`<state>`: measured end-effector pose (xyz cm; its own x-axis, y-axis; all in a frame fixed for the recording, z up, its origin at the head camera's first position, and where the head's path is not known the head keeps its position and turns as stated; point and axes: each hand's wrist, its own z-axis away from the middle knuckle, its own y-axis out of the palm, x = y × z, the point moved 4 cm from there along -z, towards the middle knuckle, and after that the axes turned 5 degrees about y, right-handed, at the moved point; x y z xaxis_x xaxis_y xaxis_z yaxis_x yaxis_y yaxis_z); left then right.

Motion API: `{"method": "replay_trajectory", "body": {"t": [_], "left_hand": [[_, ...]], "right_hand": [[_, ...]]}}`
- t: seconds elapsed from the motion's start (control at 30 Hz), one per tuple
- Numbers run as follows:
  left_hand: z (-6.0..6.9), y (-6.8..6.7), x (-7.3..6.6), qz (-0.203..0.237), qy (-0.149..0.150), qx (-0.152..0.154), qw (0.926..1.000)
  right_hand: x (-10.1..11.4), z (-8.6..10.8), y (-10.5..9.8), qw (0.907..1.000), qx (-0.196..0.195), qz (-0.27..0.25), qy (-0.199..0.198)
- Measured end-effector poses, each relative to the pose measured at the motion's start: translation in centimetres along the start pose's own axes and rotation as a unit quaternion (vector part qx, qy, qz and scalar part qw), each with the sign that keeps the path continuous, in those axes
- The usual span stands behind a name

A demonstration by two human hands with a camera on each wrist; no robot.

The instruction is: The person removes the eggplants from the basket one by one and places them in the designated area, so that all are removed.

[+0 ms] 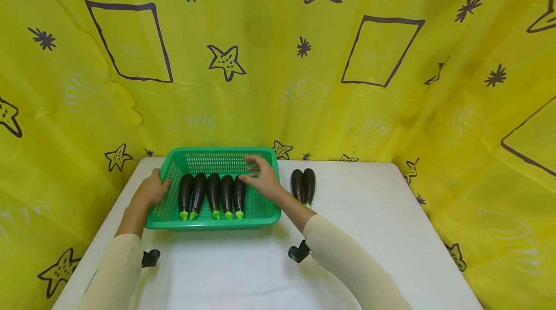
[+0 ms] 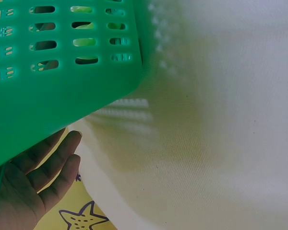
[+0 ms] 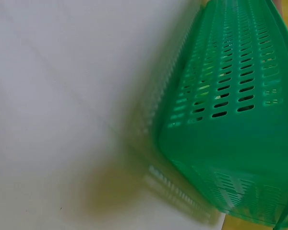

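A green slotted plastic basket (image 1: 213, 224) stands at the back left of the white table. Inside it several dark eggplants (image 1: 213, 194) lie side by side, green stem ends toward the front. My left hand (image 1: 153, 188) grips the basket's left rim, thumb over the edge; in the left wrist view its fingers (image 2: 62, 163) show along the outside wall. Over the basket's right part, my right hand (image 1: 262, 179) has its thumb and fingers spread apart, the thumb close to the top of the rightmost eggplant (image 1: 239, 196). The right wrist view shows the basket's outer side (image 3: 221, 139), not the hand.
Two more eggplants (image 1: 303, 185) lie together on the white table (image 1: 356, 223) just right of the basket, partly behind the right forearm. A yellow patterned curtain (image 1: 260, 102) hangs behind and at the sides. Black devices (image 1: 151, 258) show at both wrists.
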<state>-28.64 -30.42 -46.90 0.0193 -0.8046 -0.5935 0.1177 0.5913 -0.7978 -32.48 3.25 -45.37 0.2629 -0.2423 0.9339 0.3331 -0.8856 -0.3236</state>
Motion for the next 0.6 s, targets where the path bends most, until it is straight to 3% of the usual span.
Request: {"method": "replay_trajectory", "body": {"t": [0.6], "left_hand": [[0.0, 0.0, 0.0, 0.003, 0.002, -0.005, 1.0]], "right_hand": [[-0.9, -2.0, 0.9, 0.9991, 0.019, 0.03, 0.024]]}}
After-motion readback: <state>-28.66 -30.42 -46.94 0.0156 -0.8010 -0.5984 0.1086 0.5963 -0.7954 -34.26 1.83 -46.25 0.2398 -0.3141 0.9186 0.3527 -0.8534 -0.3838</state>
